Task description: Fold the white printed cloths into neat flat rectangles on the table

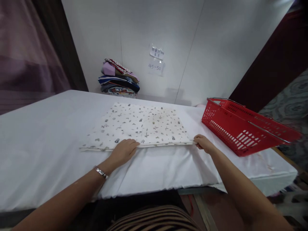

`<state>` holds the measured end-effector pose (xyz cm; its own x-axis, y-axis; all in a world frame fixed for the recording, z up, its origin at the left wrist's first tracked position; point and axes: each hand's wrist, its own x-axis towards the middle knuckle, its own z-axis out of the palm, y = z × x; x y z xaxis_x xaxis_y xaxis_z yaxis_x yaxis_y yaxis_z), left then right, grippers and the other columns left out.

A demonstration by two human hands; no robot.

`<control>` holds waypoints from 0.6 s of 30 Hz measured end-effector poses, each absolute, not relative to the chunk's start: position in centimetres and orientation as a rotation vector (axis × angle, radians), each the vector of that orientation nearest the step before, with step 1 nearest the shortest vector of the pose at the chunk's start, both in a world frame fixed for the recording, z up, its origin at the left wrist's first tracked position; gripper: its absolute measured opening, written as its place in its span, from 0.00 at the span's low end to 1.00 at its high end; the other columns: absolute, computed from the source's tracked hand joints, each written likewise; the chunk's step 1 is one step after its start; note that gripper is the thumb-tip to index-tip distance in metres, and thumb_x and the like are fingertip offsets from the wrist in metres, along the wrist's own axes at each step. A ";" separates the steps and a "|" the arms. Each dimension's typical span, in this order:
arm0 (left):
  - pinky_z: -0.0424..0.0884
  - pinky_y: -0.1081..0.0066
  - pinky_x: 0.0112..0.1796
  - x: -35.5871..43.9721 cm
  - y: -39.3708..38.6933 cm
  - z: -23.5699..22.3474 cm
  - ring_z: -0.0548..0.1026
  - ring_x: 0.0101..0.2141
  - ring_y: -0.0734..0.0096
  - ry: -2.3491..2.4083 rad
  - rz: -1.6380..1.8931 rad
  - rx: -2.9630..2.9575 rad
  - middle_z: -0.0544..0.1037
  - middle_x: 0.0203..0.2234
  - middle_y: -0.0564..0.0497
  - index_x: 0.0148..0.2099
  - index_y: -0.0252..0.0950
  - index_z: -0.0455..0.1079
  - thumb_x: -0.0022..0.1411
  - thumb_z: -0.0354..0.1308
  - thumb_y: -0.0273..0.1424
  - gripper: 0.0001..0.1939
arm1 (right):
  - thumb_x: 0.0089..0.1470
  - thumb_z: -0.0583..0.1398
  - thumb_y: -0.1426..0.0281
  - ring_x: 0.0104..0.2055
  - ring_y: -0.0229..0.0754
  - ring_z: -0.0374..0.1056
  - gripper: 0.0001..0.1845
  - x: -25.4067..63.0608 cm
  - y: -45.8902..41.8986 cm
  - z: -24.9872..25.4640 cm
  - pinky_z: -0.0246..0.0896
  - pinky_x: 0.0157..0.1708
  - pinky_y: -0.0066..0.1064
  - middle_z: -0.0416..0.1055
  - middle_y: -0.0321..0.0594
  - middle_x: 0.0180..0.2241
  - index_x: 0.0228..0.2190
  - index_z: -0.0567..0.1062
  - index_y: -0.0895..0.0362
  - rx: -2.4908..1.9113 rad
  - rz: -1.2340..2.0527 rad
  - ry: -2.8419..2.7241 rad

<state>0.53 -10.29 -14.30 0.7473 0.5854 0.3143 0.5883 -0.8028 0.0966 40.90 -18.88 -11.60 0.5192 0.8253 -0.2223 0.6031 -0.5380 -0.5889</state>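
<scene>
A folded white cloth with a small grey and beige print lies flat, its layered near edge facing me. My left hand is closed on that edge, a little left of its middle; the fingertips are partly hidden. At the near right corner, my right hand pinches the layers between thumb and fingers. A silvery bracelet circles my left wrist.
A white-covered table lies under the cloth. To the right stands a red plastic basket with metal handles. Several folded fabrics form a stack by the back wall, where paper notes hang.
</scene>
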 end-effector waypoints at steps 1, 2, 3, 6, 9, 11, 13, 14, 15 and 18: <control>0.64 0.65 0.37 0.6 -10.2 -14.2 0.70 0.37 0.66 -0.982 -0.496 -2.949 0.74 0.37 0.48 0.44 0.37 0.68 0.63 0.43 0.28 0.14 | 0.48 0.53 0.73 0.16 0.33 0.56 0.04 41.3 -18.9 -12.0 0.48 0.17 0.24 0.60 0.29 0.14 0.30 0.67 0.58 -2.332 0.664 -1.173; 0.64 0.65 0.37 0.6 -10.1 -14.2 0.70 0.36 0.66 -0.975 -0.468 -2.968 0.74 0.36 0.48 0.43 0.37 0.68 0.64 0.42 0.28 0.14 | 0.47 0.53 0.74 0.16 0.33 0.56 0.05 41.5 -18.9 -12.4 0.48 0.18 0.24 0.59 0.29 0.14 0.30 0.67 0.58 -2.351 0.647 -1.180; 0.64 0.66 0.37 0.7 -10.1 -14.1 0.70 0.36 0.66 -0.964 -0.447 -2.984 0.74 0.35 0.48 0.42 0.37 0.69 0.64 0.42 0.28 0.14 | 0.46 0.54 0.75 0.16 0.34 0.56 0.05 41.6 -18.9 -12.9 0.47 0.18 0.24 0.59 0.29 0.13 0.29 0.67 0.57 -2.373 0.624 -1.191; 0.64 0.66 0.38 1.1 -10.3 -14.1 0.69 0.37 0.65 -0.949 -0.423 -2.999 0.73 0.35 0.48 0.41 0.36 0.69 0.63 0.43 0.28 0.13 | 0.41 0.56 0.76 0.21 0.36 0.59 0.06 41.6 -19.0 -14.1 0.48 0.21 0.25 0.63 0.31 0.17 0.27 0.67 0.57 -2.432 0.528 -1.252; 0.64 0.65 0.38 1.8 -10.9 -13.7 0.69 0.38 0.64 -0.968 -0.381 -2.963 0.73 0.37 0.47 0.44 0.37 0.68 0.62 0.44 0.25 0.13 | 0.41 0.57 0.75 0.26 0.37 0.61 0.05 41.4 -19.2 -14.6 0.48 0.25 0.25 0.66 0.34 0.22 0.26 0.67 0.56 -2.464 0.442 -1.316; 0.64 0.65 0.38 2.7 -11.4 -13.2 0.69 0.38 0.64 -0.957 -0.350 -2.927 0.73 0.39 0.47 0.46 0.36 0.67 0.61 0.44 0.22 0.15 | 0.43 0.57 0.74 0.28 0.38 0.62 0.04 41.2 -19.4 -14.6 0.48 0.26 0.26 0.68 0.36 0.24 0.27 0.67 0.56 -2.477 0.413 -1.344; 0.63 0.65 0.38 4.0 -11.8 -12.7 0.69 0.38 0.64 -0.904 -0.315 -2.909 0.73 0.39 0.46 0.47 0.36 0.66 0.60 0.43 0.19 0.17 | 0.46 0.57 0.72 0.30 0.39 0.62 0.05 41.1 -19.6 -14.5 0.49 0.27 0.26 0.69 0.38 0.27 0.29 0.68 0.56 -2.501 0.378 -1.378; 0.63 0.66 0.37 4.8 -12.0 -12.5 0.69 0.38 0.65 -0.868 -0.300 -2.907 0.73 0.39 0.46 0.48 0.35 0.65 0.60 0.42 0.18 0.18 | 0.47 0.56 0.71 0.30 0.40 0.63 0.05 41.0 -19.8 -14.4 0.49 0.28 0.27 0.69 0.39 0.28 0.31 0.68 0.56 -2.524 0.339 -1.401; 0.63 0.66 0.37 5.6 -12.0 -12.5 0.69 0.38 0.65 -0.831 -0.291 -2.908 0.73 0.39 0.47 0.48 0.35 0.65 0.60 0.42 0.17 0.18 | 0.49 0.56 0.71 0.31 0.41 0.63 0.06 40.8 -19.9 -14.4 0.50 0.28 0.28 0.69 0.40 0.29 0.32 0.68 0.56 -2.538 0.273 -1.439; 0.62 0.67 0.37 7.9 -12.0 -12.7 0.68 0.39 0.66 -0.733 -0.281 -2.917 0.72 0.40 0.47 0.48 0.36 0.64 0.60 0.42 0.16 0.18 | 0.53 0.55 0.69 0.37 0.44 0.64 0.08 40.3 -20.5 -14.5 0.54 0.34 0.31 0.69 0.44 0.34 0.36 0.69 0.57 -2.400 -0.029 -1.650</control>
